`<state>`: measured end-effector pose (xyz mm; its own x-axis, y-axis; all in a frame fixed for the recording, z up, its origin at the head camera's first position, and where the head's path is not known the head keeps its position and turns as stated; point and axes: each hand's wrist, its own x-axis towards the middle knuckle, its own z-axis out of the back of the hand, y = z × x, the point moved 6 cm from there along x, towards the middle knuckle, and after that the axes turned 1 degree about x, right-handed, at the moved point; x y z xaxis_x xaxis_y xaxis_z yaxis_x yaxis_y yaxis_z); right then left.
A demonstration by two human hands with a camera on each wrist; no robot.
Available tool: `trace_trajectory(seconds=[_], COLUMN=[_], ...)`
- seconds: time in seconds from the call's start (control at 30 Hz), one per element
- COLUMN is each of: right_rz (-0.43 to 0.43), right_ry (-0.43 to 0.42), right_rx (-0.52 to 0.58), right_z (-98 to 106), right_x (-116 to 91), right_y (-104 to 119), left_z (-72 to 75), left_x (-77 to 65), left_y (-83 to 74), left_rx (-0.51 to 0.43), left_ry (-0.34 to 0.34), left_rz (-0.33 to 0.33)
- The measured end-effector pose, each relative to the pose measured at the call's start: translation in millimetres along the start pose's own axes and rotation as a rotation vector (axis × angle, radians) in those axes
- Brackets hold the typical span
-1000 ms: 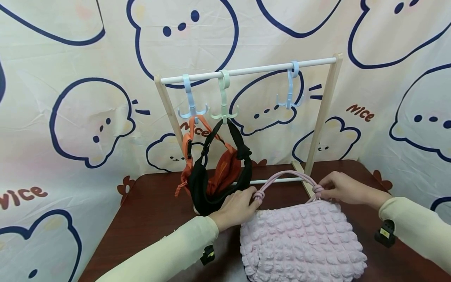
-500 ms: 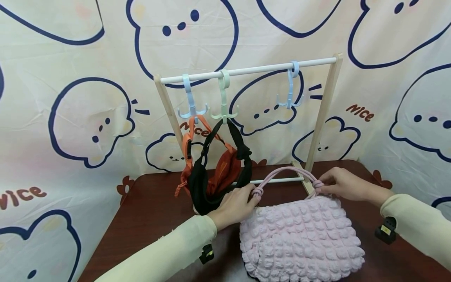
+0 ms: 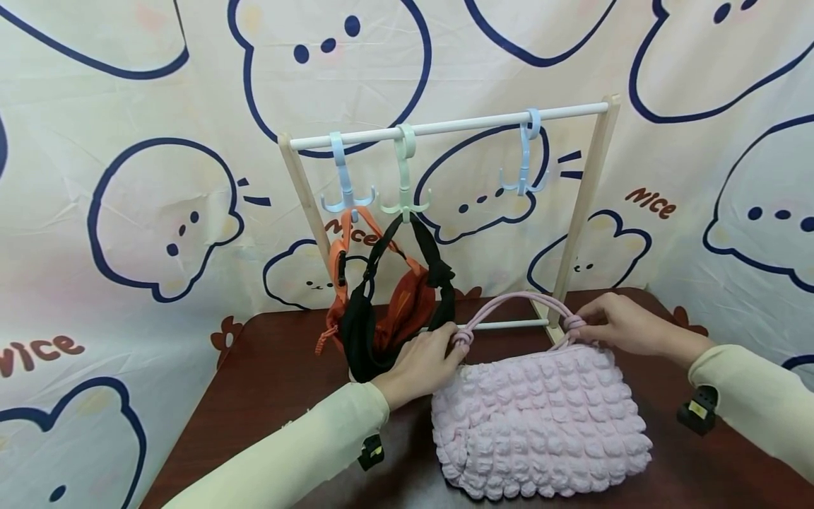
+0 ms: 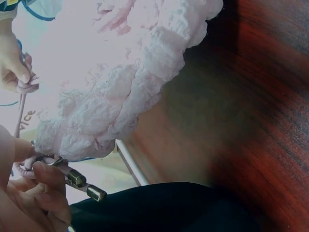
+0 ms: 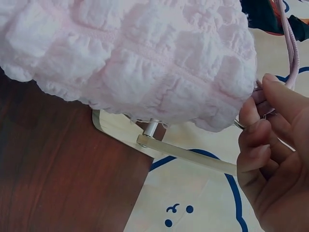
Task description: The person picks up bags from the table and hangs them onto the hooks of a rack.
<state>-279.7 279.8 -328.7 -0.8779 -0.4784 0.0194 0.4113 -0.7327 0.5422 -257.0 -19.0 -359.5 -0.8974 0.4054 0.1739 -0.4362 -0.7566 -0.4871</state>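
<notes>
A pink puffy quilted handbag point(image 3: 540, 424) hangs upright between my two hands, close over the table. Its corded handle point(image 3: 518, 297) arches up above the top edge, with a knot at each end. My left hand point(image 3: 422, 364) pinches the handle at the left knot; metal-tipped cord ends point(image 4: 87, 186) poke out below those fingers in the left wrist view. At the right knot, my right hand point(image 3: 620, 325) pinches the handle between thumb and fingers. In the right wrist view the bag point(image 5: 130, 63) fills the upper part, beside the right hand point(image 5: 275, 145).
Behind the bag stands a rack with a white rail point(image 3: 458, 126). An orange bag point(image 3: 407, 304) hangs from the left blue hook point(image 3: 343, 177), a black bag point(image 3: 362, 339) from the green hook point(image 3: 403, 177). Another blue hook point(image 3: 524, 159) hangs at right. The table point(image 3: 267, 396) is dark brown.
Both hands have lifted the pink handbag slightly up and away from me, so its bottom edge now shows in the head view. The rack and the hanging bags have stayed put.
</notes>
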Motion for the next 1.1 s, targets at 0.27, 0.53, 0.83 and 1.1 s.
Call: trace_trajectory(seconds=[0.27,0.53,0.83,1.1], right_rz=[0.004,0.009,0.031,0.038], right_ry=[-0.055,-0.104,-0.135,-0.159], right_rx=[-0.021,-0.041,-0.035,-0.011], right_z=[7.5,12.6,17.9,21.8], right_x=[-1.0,-0.2,1.8,0.4], right_y=[2.4,3.0,3.9,8.1], left_z=[6.3,12.1,20.5,25.4], left_x=[3.6,5.9,7.5,8.9], left_y=[-3.1,-4.2,-7.5,-9.6], left_rx=[-0.019,-0.030,-0.028,-0.029], left_ry=[-0.021,-0.043,-0.059,-0.061], left_rz=[-0.017,-0.028,-0.018,-0.024])
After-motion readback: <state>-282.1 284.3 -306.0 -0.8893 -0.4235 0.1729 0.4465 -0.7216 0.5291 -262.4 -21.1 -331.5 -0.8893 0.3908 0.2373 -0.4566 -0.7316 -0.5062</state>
